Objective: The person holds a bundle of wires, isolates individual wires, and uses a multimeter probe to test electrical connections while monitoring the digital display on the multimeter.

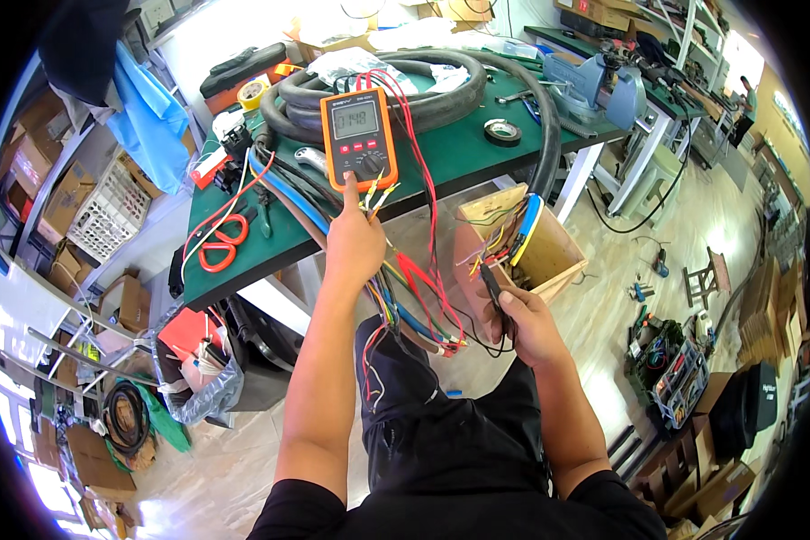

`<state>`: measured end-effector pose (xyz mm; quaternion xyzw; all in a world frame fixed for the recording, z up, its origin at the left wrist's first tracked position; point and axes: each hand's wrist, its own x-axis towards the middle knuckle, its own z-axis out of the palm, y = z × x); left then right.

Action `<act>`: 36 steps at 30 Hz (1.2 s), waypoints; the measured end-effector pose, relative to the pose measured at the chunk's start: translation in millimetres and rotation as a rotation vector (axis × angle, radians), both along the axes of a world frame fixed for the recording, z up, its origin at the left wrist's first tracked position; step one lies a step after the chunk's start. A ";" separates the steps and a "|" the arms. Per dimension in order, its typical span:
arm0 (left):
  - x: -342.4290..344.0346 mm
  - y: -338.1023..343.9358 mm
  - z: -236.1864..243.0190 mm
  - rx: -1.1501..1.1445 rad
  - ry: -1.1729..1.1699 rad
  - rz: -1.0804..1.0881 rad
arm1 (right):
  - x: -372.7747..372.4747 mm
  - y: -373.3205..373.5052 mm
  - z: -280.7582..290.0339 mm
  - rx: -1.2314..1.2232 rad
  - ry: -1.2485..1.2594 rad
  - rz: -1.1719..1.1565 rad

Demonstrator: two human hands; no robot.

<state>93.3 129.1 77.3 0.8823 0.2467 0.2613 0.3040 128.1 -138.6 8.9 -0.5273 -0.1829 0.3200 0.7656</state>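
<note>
An orange insulation tester [360, 137] with a lit grey screen lies at the bench's front edge. My left hand [358, 241] has its index finger stretched onto the tester's lower left button. Thin wires with yellow-sleeved ends [382, 193] stick up beside that finger and look gripped by the other curled fingers, which are mostly hidden. My right hand [526, 324] is closed around a black test probe [490, 286], its tip close to the stripped, coloured cores [495, 241] of a thick black cable [549, 135]. Red test leads [427, 189] hang from the tester's top.
The green-topped bench [283, 256] carries coiled cable [297, 99], red-handled scissors [220, 243], black tape [502, 132] and a blue vise [594, 85]. Below the cable end stands a wooden box [558, 256]. A tool case [679, 369] lies on the floor at right. Someone [745, 112] stands far off.
</note>
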 end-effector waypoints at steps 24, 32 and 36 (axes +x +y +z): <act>-4.1 14.2 -31.7 -0.081 -0.321 -0.219 | 12.3 -2.1 -9.1 -0.153 -0.019 -0.076; -5.9 -0.5 -17.0 -0.156 -0.209 -0.190 | 45.9 -7.6 59.1 -0.469 -0.130 0.052; -6.5 5.0 -22.8 -0.128 -0.252 -0.167 | 64.6 5.3 80.3 -0.729 -0.227 0.264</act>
